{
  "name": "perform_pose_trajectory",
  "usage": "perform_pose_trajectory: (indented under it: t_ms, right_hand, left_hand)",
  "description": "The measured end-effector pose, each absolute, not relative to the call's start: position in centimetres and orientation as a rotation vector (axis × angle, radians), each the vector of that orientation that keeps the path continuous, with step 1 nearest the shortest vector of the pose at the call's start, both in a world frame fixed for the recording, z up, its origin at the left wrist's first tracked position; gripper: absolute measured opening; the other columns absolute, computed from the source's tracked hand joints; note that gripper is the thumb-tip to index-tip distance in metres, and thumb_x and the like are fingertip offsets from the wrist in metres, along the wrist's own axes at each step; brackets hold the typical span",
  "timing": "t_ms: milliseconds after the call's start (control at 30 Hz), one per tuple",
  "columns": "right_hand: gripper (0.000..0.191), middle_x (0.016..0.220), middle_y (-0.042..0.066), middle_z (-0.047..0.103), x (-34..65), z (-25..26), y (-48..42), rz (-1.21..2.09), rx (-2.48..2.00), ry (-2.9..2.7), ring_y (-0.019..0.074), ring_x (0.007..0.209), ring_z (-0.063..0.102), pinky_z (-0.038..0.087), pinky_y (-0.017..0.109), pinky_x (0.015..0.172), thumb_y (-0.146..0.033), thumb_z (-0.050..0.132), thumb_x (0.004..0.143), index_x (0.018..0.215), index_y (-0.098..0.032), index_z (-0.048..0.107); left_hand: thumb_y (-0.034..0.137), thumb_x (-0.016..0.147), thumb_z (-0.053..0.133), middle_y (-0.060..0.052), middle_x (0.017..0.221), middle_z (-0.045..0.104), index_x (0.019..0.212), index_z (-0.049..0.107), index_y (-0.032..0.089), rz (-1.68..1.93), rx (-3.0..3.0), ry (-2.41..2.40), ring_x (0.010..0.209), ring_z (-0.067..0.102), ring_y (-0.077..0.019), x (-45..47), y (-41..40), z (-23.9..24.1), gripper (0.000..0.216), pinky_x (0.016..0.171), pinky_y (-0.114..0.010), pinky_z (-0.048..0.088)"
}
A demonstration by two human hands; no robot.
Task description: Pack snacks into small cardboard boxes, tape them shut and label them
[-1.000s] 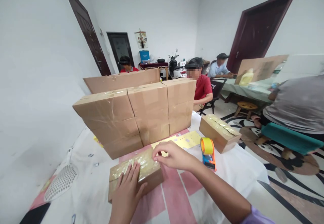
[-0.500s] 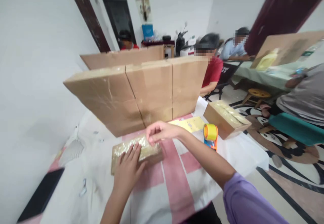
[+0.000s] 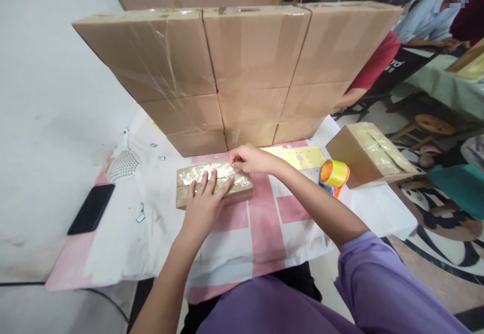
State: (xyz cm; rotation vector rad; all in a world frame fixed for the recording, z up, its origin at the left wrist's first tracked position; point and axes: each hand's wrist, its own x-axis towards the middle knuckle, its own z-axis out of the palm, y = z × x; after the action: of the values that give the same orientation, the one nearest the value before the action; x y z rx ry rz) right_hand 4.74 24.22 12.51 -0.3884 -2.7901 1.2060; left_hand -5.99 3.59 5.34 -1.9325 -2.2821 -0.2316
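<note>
A small cardboard box [image 3: 185, 195], its top covered in shiny clear tape [image 3: 194, 174], lies on the table in front of me. My left hand [image 3: 206, 199] is open, with its spread fingers resting on the top of this box. At the box's far right end, my right hand [image 3: 250, 159] is closed in a pinch over the taped surface. What lies between its fingertips is too small to make out. To the right stands an orange and blue tape dispenser [image 3: 338, 191] with a yellow roll of tape [image 3: 335, 174].
A wall of stacked cardboard boxes [image 3: 249, 67] stands behind my hands. Another taped box [image 3: 351, 155] sits at the table's right edge, near a yellow sheet [image 3: 302, 157]. To the left lie a white slotted spoon [image 3: 124, 165] and a black flat device [image 3: 91, 209]. A person in red [image 3: 378, 67] sits beyond.
My view has tilted down, so more of the table shows. My right hand, raised over the box with curled fingers before, now pinches at its right end. My left hand stays on the box.
</note>
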Motion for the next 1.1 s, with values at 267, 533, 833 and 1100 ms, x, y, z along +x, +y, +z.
perform_pose_trajectory:
  t_ms: [267,533,833,1100]
  right_hand:
    - [0.014,0.07,-0.002,0.062,4.7,12.1,23.7,0.937,-0.454,-2.866,0.0117,0.064,0.052,0.031,0.023,0.061,-0.003,0.061,0.08,0.081,-0.016,0.065]
    - [0.008,0.091,0.004,0.063,4.6,12.6,23.1,0.664,-0.506,-2.992,0.0158,0.077,0.057,0.033,0.025,0.066,-0.011,0.065,0.085,0.086,-0.018,0.069]
    - [0.042,0.105,0.008,0.061,4.6,10.1,25.6,0.624,-0.803,-2.8,0.0228,0.091,0.059,0.042,0.031,0.075,-0.034,0.081,0.078,0.107,-0.016,0.056]
    - [0.041,0.094,0.001,0.066,5.7,7.0,25.0,1.311,-0.812,-2.481,0.0172,0.079,0.058,0.042,0.028,0.071,-0.046,0.074,0.076,0.104,-0.018,0.063]
  left_hand:
    - [0.025,0.097,0.057,-0.023,0.158,0.039,0.144,0.054,0.039,-0.147,-1.876,-2.229,0.145,0.038,-0.046,-5.1,4.0,4.9,0.05,0.109,-0.067,0.035]
    - [0.022,0.095,0.058,-0.022,0.158,0.041,0.141,0.058,0.039,-0.214,-1.866,-2.241,0.145,0.038,-0.0456,-4.8,3.7,5.3,0.048,0.108,-0.069,0.036]
    - [0.022,0.096,0.057,-0.022,0.158,0.041,0.142,0.056,0.039,-0.279,-1.868,-2.267,0.145,0.038,-0.0456,-4.6,3.6,5.5,0.049,0.11,-0.068,0.034]
    - [0.024,0.096,0.054,-0.022,0.159,0.038,0.148,0.048,0.037,-0.245,-1.858,-2.349,0.147,0.034,-0.0472,-4.0,4.2,6.0,0.055,0.109,-0.074,0.031]
